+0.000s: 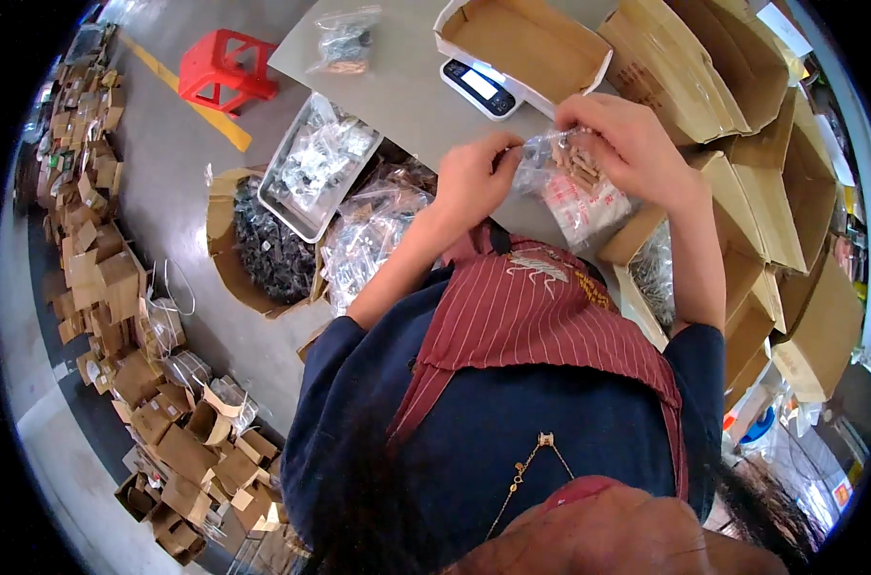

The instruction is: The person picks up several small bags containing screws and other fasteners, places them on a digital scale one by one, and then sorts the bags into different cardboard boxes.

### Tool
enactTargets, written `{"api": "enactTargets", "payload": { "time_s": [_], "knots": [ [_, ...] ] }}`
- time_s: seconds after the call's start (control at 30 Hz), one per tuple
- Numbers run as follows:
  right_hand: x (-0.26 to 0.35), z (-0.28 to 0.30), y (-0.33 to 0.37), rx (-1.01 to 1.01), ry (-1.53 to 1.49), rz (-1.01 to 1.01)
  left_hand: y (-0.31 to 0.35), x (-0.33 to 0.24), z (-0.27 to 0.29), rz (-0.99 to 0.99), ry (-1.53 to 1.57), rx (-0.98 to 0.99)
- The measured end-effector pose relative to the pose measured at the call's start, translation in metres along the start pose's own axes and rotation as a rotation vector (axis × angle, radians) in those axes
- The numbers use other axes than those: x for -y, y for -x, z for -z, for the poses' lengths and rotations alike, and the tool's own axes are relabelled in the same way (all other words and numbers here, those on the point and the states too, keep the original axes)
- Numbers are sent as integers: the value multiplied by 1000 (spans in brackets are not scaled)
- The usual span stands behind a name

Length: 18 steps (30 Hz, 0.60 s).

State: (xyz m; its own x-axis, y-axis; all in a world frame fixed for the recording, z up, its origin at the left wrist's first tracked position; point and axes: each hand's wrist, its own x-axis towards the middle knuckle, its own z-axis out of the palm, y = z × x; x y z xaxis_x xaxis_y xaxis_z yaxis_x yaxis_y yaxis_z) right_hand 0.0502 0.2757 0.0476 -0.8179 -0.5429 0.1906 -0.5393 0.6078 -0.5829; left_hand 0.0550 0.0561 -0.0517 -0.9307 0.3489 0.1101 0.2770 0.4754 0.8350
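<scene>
A clear plastic bag (pixel 539 165) is stretched between my two hands over the near edge of the table. Several short tan sticks that look like wooden dowels (pixel 577 165) show inside it. My left hand (pixel 476 178) pinches the bag's left side between thumb and fingers. Curled over its upper right side, my right hand (pixel 633 151) grips the plastic next to the dowels. Just below lies a white packet with red print (pixel 589 206); whether it is inside the bag or under it I cannot tell.
A scale (pixel 480 88) bearing a shallow cardboard tray (pixel 512 38) stands beyond my hands. A filled bag (pixel 345 43) lies at the table's far left. Left are a metal tray (pixel 284 206) and a box of dark parts (pixel 226 259); right, open cartons (pixel 742 216). A red stool (pixel 226 69) stands beyond.
</scene>
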Motion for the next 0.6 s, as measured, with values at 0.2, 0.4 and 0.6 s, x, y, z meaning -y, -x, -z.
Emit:
{"api": "enactTargets", "payload": {
  "time_s": [0.2, 0.4, 0.6],
  "knots": [
    [4, 9, -1, -45, 38, 103, 8, 2, 3, -31, -46, -53],
    [-1, -2, -1, -87, -63, 123, 11, 11, 2, 33, 54, -17],
    [-3, -19, 6, 140, -90, 6, 10, 12, -2, 83, 232, 11]
  ]
}}
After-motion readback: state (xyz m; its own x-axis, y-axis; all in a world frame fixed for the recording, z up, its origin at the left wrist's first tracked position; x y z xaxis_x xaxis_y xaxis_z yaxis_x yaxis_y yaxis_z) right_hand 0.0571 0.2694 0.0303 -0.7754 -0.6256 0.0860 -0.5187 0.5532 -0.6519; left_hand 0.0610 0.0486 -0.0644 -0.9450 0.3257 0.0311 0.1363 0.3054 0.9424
